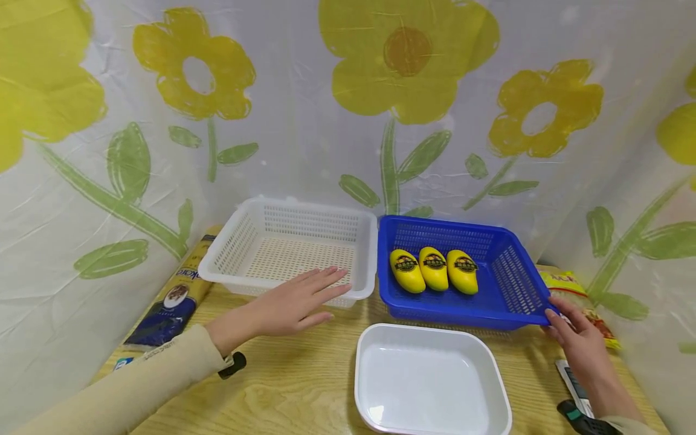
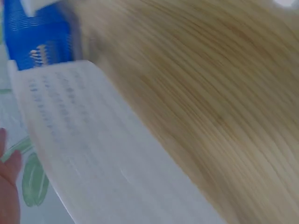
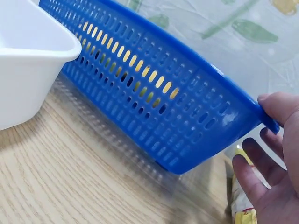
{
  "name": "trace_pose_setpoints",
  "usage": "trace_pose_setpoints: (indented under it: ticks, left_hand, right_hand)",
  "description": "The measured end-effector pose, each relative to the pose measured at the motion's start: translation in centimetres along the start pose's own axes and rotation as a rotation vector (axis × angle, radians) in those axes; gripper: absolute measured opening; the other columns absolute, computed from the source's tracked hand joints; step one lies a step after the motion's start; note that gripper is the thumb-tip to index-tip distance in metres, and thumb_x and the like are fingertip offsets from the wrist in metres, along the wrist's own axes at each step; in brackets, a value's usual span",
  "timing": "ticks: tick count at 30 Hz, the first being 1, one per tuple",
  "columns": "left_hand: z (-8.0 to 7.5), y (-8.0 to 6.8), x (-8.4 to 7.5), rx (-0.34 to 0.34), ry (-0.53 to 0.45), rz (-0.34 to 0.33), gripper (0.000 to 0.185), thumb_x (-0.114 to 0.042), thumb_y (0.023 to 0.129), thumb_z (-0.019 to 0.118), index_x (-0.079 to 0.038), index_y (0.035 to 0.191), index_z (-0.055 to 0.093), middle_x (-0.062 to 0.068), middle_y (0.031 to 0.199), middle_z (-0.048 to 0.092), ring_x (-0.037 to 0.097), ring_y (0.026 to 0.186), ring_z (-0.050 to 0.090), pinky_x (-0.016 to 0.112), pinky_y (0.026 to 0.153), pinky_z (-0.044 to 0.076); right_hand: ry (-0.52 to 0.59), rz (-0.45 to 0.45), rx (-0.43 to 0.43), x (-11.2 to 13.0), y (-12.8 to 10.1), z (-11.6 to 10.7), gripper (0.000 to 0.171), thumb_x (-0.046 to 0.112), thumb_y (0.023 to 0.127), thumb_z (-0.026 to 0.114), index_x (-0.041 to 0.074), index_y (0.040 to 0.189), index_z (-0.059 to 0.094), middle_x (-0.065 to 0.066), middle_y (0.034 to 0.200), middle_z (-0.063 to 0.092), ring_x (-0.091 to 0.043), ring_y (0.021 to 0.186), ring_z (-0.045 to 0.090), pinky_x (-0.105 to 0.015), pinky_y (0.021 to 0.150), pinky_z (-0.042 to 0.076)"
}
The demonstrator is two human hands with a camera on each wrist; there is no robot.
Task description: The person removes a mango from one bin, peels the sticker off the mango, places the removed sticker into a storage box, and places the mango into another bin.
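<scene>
My left hand (image 1: 304, 302) is stretched out flat, palm down, over the front right part of the white slotted basket (image 1: 310, 223), holding nothing. In the left wrist view, only a few fingertips show at the left edge, beside the white basket's wall (image 2: 84, 130). My right hand (image 1: 579, 338) pinches the front right corner of the blue slotted basket (image 1: 451, 317). Its thumb (image 3: 275, 105) lies on top of the rim while the fingers (image 3: 252, 179) are below. Three yellow mangoes (image 1: 435, 278) with dark labels lie side by side in the blue basket's left half.
In front of the blue basket stands a white rectangular tub (image 1: 429, 386). A blue and yellow package (image 1: 168, 302) lies left of the white basket. Behind my right hand is a yellow bag (image 1: 565, 284), and a flat packet (image 1: 571, 380) lies by that wrist. A flowered curtain (image 1: 293, 121) hangs behind.
</scene>
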State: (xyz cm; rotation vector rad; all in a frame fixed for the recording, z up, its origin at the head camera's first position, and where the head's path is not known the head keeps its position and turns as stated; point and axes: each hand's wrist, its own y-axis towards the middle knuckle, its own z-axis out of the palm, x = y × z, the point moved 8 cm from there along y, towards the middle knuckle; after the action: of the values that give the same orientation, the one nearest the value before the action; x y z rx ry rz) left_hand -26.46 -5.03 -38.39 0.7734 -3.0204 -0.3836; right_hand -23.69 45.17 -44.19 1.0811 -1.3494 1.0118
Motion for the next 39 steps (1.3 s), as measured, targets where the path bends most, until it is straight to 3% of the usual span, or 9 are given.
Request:
trace_pose_setpoints:
  ticks: [5, 7, 13, 18, 21, 26, 33, 39]
  left_hand:
    - [-1.4, 3.4, 0.9, -0.115, -0.336, -0.173, 0.046, -0.031, 0.104, 0.048, -0.009, 0.144, 0.046, 0.007, 0.147, 0.046, 0.024, 0.135, 0.043, 0.042, 0.109, 0.038]
    - [-1.7, 5.0, 1.1, -0.148, -0.437, -0.206, 0.041, -0.027, 0.103, 0.052, -0.007, 0.139, 0.052, 0.009, 0.139, 0.054, 0.025, 0.128, 0.051, 0.042, 0.104, 0.043]
    - [-1.0, 10.0, 1.7, -0.116, -0.63, -0.258, 0.039, -0.024, 0.1, 0.058, -0.006, 0.135, 0.055, 0.01, 0.134, 0.057, 0.024, 0.119, 0.057, 0.035, 0.099, 0.047]
    - [0.3, 13.9, 2.0, -0.024, -0.609, -0.257, 0.041, -0.025, 0.097, 0.062, -0.01, 0.135, 0.056, 0.007, 0.134, 0.056, 0.021, 0.117, 0.056, 0.032, 0.096, 0.048]
    - [1.1, 15.9, 2.5, 0.026, -0.65, -0.257, 0.043, -0.026, 0.096, 0.065, -0.012, 0.136, 0.055, 0.005, 0.137, 0.055, 0.021, 0.12, 0.055, 0.032, 0.098, 0.046]
    - [2.3, 18.8, 3.5, 0.06, -0.698, -0.253, 0.047, -0.025, 0.093, 0.068, -0.011, 0.136, 0.055, 0.005, 0.14, 0.053, 0.023, 0.127, 0.051, 0.03, 0.101, 0.044]
    - [4.2, 21.1, 4.4, 0.168, -0.64, -0.252, 0.052, -0.027, 0.092, 0.069, -0.009, 0.138, 0.053, 0.009, 0.142, 0.052, 0.023, 0.13, 0.049, 0.03, 0.105, 0.04]
    - [4.4, 22.0, 4.6, 0.195, -0.603, -0.272, 0.05, -0.025, 0.093, 0.069, -0.007, 0.137, 0.054, 0.011, 0.14, 0.054, 0.023, 0.128, 0.05, 0.033, 0.106, 0.039]
  right_hand:
    - [-0.006, -0.019, -0.004, -0.1, -0.2, 0.0, 0.053, 0.028, 0.097, 0.06, 0.015, 0.146, 0.045, 0.015, 0.112, 0.055, 0.002, 0.089, 0.065, -0.015, 0.075, 0.053]
    - [0.01, -0.035, 0.004, 0.0, -0.2, 0.1, 0.05, 0.026, 0.097, 0.06, 0.015, 0.144, 0.046, 0.014, 0.114, 0.055, 0.002, 0.089, 0.065, -0.015, 0.076, 0.053]
    - [0.02, -0.038, 0.013, -0.2, -0.1, 0.2, 0.047, 0.024, 0.098, 0.059, 0.017, 0.143, 0.047, 0.012, 0.114, 0.054, 0.001, 0.089, 0.064, -0.015, 0.076, 0.053]
    - [-0.005, -0.002, 0.006, -0.5, -0.1, 0.2, 0.052, 0.027, 0.097, 0.06, 0.018, 0.146, 0.044, 0.014, 0.111, 0.055, 0.0, 0.088, 0.063, -0.015, 0.075, 0.053]
    - [-0.019, 0.015, 0.002, -0.6, -0.1, 0.1, 0.055, 0.029, 0.097, 0.06, 0.018, 0.147, 0.042, 0.014, 0.111, 0.054, 0.0, 0.088, 0.063, -0.015, 0.075, 0.053]
    - [-0.031, 0.035, -0.018, -0.6, -0.3, -0.2, 0.057, 0.031, 0.096, 0.061, 0.019, 0.148, 0.042, 0.014, 0.11, 0.053, 0.0, 0.088, 0.061, -0.015, 0.074, 0.053]
    - [-0.016, 0.031, -0.003, -0.4, -0.4, -0.4, 0.055, 0.03, 0.095, 0.062, 0.02, 0.147, 0.044, 0.013, 0.111, 0.055, 0.001, 0.088, 0.062, -0.016, 0.075, 0.054]
    - [-0.044, 0.045, -0.001, -0.6, -0.2, -0.1, 0.058, 0.032, 0.095, 0.062, 0.02, 0.148, 0.042, 0.013, 0.11, 0.054, 0.001, 0.088, 0.062, -0.015, 0.075, 0.053]
